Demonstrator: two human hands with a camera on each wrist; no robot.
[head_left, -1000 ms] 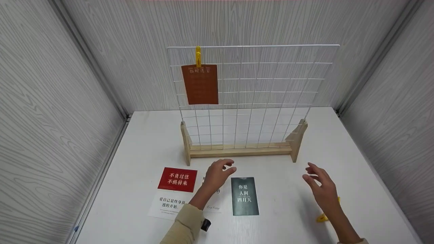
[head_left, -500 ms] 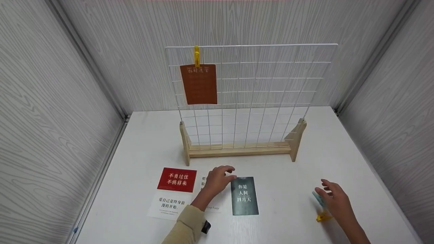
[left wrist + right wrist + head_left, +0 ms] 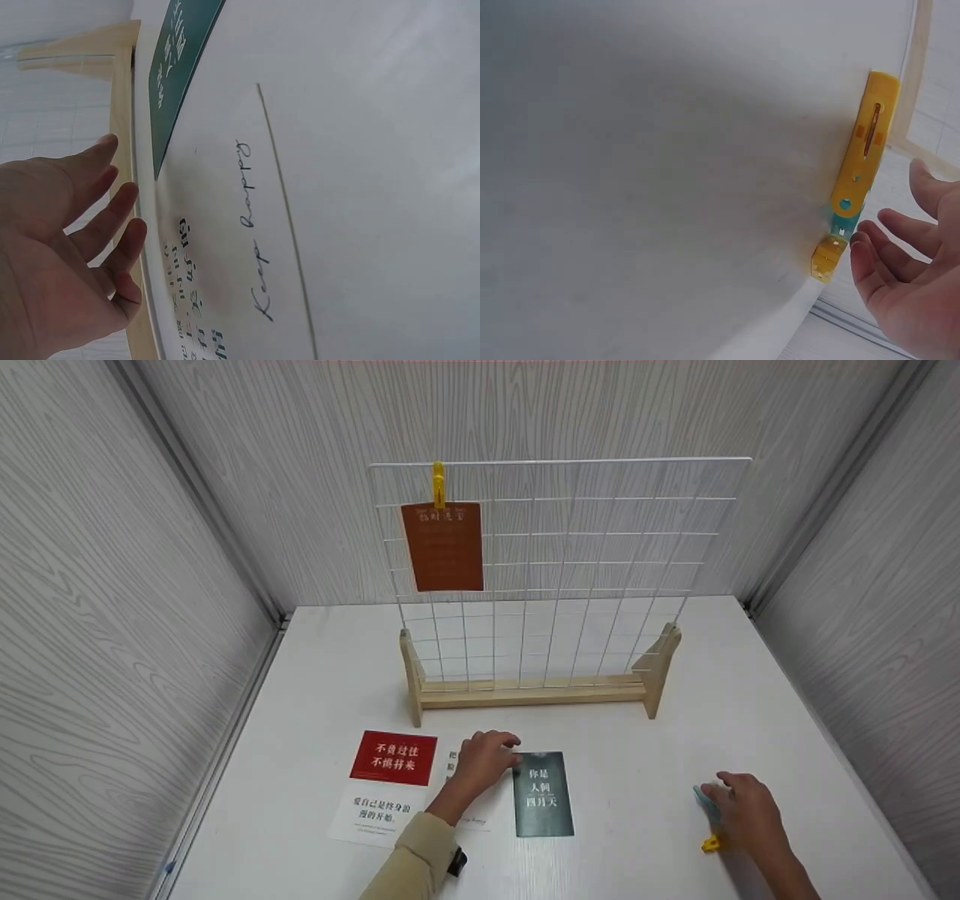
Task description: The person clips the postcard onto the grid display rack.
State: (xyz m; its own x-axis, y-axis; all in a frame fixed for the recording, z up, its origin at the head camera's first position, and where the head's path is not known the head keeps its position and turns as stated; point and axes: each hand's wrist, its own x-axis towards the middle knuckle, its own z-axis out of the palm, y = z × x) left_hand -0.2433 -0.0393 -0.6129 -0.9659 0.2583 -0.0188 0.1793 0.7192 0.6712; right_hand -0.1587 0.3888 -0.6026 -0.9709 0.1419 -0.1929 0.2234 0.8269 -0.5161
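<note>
The right hand (image 3: 750, 814) is loosely bent, holding nothing visible. Just beside its fingertips, yellow clips (image 3: 866, 150) and a teal clip (image 3: 844, 223) lie bunched; this crowding could make a pinch catch two or push one aside. The left hand (image 3: 482, 761), relaxed and empty, is at the green card's (image 3: 543, 817) corner; a brush could slide that loose sheet. Its forearm obstructs the white card (image 3: 476, 812) below; the red card (image 3: 392, 772) lies leftward, the upright grid (image 3: 568, 533) beyond.
</note>
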